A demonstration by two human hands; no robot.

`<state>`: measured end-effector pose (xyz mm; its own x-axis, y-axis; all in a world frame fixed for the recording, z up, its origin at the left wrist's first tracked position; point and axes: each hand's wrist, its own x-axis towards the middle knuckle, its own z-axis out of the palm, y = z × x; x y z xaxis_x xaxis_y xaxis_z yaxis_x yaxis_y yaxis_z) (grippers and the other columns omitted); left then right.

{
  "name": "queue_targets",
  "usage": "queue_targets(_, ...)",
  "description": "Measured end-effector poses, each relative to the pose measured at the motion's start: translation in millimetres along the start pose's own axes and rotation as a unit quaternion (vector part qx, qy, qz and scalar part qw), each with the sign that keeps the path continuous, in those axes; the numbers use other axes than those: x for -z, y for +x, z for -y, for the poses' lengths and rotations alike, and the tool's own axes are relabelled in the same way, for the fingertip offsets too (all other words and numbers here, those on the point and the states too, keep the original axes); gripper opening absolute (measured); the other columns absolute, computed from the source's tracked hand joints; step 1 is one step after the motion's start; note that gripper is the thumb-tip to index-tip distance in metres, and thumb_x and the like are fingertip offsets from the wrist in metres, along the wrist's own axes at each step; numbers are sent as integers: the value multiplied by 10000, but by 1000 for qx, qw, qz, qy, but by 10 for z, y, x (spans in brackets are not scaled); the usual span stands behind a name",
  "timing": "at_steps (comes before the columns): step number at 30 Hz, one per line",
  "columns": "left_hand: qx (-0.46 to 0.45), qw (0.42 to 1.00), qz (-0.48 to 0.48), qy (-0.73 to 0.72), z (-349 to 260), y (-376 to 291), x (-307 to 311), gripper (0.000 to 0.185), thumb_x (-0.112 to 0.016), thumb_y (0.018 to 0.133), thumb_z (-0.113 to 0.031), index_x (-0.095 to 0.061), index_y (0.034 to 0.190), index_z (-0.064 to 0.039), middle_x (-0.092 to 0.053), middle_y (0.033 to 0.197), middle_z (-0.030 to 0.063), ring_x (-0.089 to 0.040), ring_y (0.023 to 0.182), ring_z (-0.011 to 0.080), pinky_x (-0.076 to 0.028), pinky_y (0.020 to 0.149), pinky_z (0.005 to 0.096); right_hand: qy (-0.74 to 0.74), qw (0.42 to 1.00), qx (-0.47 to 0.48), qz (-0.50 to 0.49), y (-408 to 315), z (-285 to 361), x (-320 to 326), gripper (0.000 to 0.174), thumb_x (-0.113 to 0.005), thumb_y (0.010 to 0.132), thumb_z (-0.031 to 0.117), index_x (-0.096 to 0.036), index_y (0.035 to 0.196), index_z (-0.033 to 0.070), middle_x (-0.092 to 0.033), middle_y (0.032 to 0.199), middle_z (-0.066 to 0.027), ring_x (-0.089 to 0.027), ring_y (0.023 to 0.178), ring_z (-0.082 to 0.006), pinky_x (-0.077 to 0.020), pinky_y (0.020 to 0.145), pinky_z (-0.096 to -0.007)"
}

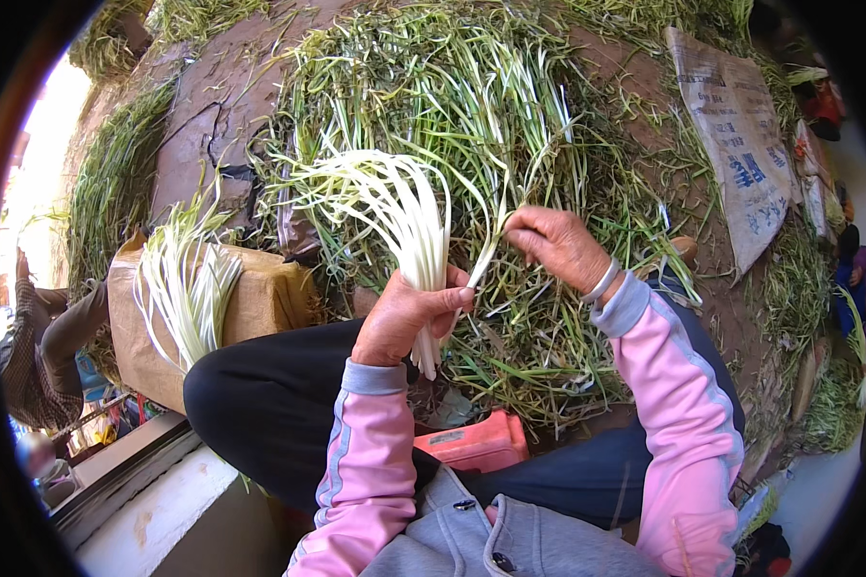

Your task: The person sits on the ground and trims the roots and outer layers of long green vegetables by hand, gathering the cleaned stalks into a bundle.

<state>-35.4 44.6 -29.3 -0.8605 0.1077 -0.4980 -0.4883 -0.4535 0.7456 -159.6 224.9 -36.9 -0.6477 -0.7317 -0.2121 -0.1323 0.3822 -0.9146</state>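
My left hand [411, 310] is closed around a bundle of pale garlic chives or similar long stalks [397, 216], whose leafy tops bend over to the left. Between its thumb and fingers the white end of one more stalk [485, 261] also rests. My right hand [548, 238] pinches that stalk higher up, where it turns yellow-green. Under both hands spreads a large heap of green and withered stalks [433, 86]. Beside my left knee, a second pale bundle [191, 288] lies on a box wrapped in brown material [267, 288].
A red plastic object [476, 441] sits between my legs. Printed woven sacking [736, 137] lies on the ground at right. More green stalks [119, 173] are piled at left. Another person [50, 346] is at the far left, near a pale ledge [166, 505]; others are partly visible far right.
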Motion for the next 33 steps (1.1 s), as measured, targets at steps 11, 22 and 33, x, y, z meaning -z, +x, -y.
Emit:
queue_targets(11,-69,976,43,-204,-109,-49,162,214,-616,772,-142,-521,908,-7,-512,709,33,-350,399,31,-292,359,178,-433,745,-63,-503,-435,-1018,2217,339,-588,783,163,-512,1094,52,-592,955,-138,-587,717,-134,-488,590,-256)
queue_targets(22,-219,838,142,-479,-293,-105,228,193,-421,887,-97,-430,1039,22,-454,808,45,-347,435,29,-337,411,190,-64,976,98,184,-552,-192,-625,350,-574,786,292,-490,1036,61,-586,864,-78,-574,821,-195,-427,737,-339)
queue_targets(33,-187,952,-28,-240,-187,-121,67,434,-569,804,-140,-413,1160,53,-508,1115,208,-586,895,242,-496,764,322,240,958,-23,-152,-633,529,-249,253,-403,908,293,-486,839,64,-374,544,49,-337,446,-23,-310,408,-163)
